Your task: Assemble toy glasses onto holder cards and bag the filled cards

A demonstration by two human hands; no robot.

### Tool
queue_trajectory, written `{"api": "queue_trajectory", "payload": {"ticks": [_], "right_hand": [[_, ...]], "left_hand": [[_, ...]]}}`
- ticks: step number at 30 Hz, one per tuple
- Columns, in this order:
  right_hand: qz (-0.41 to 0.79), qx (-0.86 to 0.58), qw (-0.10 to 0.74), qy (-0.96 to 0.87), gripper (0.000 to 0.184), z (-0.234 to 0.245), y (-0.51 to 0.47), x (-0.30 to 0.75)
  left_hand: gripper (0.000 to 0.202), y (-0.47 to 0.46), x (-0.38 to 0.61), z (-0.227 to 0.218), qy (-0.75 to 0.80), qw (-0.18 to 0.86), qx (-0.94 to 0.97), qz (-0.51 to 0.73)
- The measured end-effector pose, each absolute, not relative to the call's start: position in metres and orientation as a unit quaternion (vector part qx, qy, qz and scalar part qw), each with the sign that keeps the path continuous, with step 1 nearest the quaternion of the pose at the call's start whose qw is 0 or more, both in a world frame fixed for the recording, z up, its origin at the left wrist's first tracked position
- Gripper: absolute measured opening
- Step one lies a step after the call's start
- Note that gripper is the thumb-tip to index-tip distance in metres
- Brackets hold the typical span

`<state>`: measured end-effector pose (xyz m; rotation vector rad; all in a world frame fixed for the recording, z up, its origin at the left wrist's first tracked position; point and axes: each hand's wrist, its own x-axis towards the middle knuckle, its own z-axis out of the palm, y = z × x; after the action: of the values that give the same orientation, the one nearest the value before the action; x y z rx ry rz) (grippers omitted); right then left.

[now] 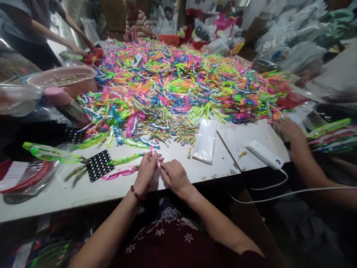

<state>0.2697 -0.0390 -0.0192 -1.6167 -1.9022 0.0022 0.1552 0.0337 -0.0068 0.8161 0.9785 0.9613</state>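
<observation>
My left hand (pixel 146 171) and my right hand (pixel 174 175) meet at the near edge of the white table (pixel 111 186). Both pinch a small white-and-pink piece (pixel 158 162) between their fingertips; I cannot make out what it is. A red bead bracelet (pixel 136 194) sits on my left wrist. A pink plastic strip (pixel 119 173) and a green one (pixel 125 160) lie just left of my hands. A black perforated square (pixel 99 165) lies further left.
A huge heap of neon plastic pieces (pixel 181 82) covers the table's middle. A white plastic bag (pixel 205 141) and a white device with cord (pixel 264 154) lie right. Another person's hand (pixel 287 128) rests at the right edge. A pink basin (pixel 67 78) stands left, people beyond it.
</observation>
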Motion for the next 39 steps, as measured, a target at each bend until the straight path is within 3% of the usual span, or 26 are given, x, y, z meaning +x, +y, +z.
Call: {"api": "queue_trajectory", "payload": {"ticks": [3,6,10,14,17,20,32,39], "right_hand": [[0.004,-0.609,0.319,-0.726,0.027,-0.017,-0.048,0.293],[-0.047,-0.690,0.231,-0.685,0.034,-0.022,-0.048,0.341],[-0.032,-0.702,0.150,-0.696,0.025,-0.030,-0.034,0.379],[0.045,-0.653,0.258,-0.711,0.020,-0.030,-0.023,0.365],[0.182,-0.594,0.407,-0.669,0.023,-0.020,-0.026,0.340],[0.333,-0.517,0.481,-0.624,0.027,-0.003,-0.037,0.321],[0.506,-0.473,0.463,-0.553,0.026,0.013,-0.049,0.319],[0.512,-0.485,0.428,-0.565,0.025,0.017,-0.050,0.321]], "left_hand": [[0.056,0.039,0.160,-0.014,0.421,0.706,0.331,0.463],[0.054,0.036,0.148,-0.012,0.393,0.739,0.355,0.417],[0.055,0.022,0.133,-0.001,0.365,0.773,0.386,0.346],[0.049,0.011,0.125,0.006,0.351,0.790,0.403,0.303],[0.047,0.008,0.118,0.010,0.357,0.785,0.432,0.265],[0.046,0.008,0.112,0.016,0.342,0.781,0.473,0.223],[0.042,0.005,0.109,0.018,0.280,0.810,0.499,0.130],[0.042,0.004,0.109,0.019,0.289,0.816,0.489,0.106]]}}
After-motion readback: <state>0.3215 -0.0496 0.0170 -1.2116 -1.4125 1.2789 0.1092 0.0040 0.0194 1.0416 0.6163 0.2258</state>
